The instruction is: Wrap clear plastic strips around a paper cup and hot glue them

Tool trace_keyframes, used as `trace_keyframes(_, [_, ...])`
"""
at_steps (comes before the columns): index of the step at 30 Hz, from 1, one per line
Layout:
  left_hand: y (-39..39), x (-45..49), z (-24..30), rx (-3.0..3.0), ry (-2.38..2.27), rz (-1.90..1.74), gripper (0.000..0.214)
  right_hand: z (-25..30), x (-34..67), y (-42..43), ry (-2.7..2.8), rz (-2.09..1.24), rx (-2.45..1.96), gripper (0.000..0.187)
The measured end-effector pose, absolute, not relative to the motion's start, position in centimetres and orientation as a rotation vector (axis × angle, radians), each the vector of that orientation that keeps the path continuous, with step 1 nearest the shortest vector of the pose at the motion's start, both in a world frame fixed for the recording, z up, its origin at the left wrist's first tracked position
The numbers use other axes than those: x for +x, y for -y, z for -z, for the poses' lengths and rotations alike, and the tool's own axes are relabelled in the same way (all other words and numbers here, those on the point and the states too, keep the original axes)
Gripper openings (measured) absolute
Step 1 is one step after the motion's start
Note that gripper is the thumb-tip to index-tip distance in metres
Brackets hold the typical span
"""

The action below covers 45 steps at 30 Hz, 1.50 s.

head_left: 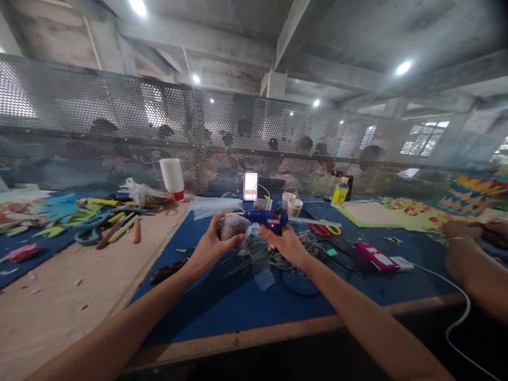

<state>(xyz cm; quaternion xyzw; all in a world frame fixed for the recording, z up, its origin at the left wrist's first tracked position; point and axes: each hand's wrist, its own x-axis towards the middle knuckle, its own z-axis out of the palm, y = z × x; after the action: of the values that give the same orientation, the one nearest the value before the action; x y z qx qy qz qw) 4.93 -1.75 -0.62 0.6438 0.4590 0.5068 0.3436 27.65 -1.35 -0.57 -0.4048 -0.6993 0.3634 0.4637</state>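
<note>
My left hand [216, 238] is closed around a small roundish grey-brown object wound with cord, perhaps a cup [233, 226]. In my right hand [283, 243] is a blue glue gun [266, 217] with a small red light; a pale glue stick [313, 221] juts from its back. The gun's nozzle points left and reaches the upper rim of the wound object; whether it touches I cannot tell. Below both hands lies a tangled heap of grey cord [296, 251], with a strip of clear film [264, 272] in front of it.
Scissors with red and yellow handles [326, 228] lie right of the glue gun. Farther right are a magenta box [377, 257] with a white cable and another person's hands [464, 233]. Stacked paper cups [172, 179], a yellow-labelled bottle [340, 192] and a lit phone [250, 185] stand behind.
</note>
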Motion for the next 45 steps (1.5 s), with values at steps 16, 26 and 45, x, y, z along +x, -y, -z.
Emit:
trace_keyframes(16, [1.5,4.9,0.7,1.713,-1.22,-1.321,0.084,0.4,26.7,2.1,1.583,-1.268,-0.87,0.045])
trace_keyframes(26, [1.5,4.9,0.7,1.66,-1.15,-1.371,0.084,0.4,26.7,2.5,1.552,-1.43,-0.802,0.044])
trace_keyframes(45, [0.7,4.9,1.5,1.61,-1.17,-1.383,0.087,0.2,26.8,2.4,1.591,-1.355,-0.795,0.042])
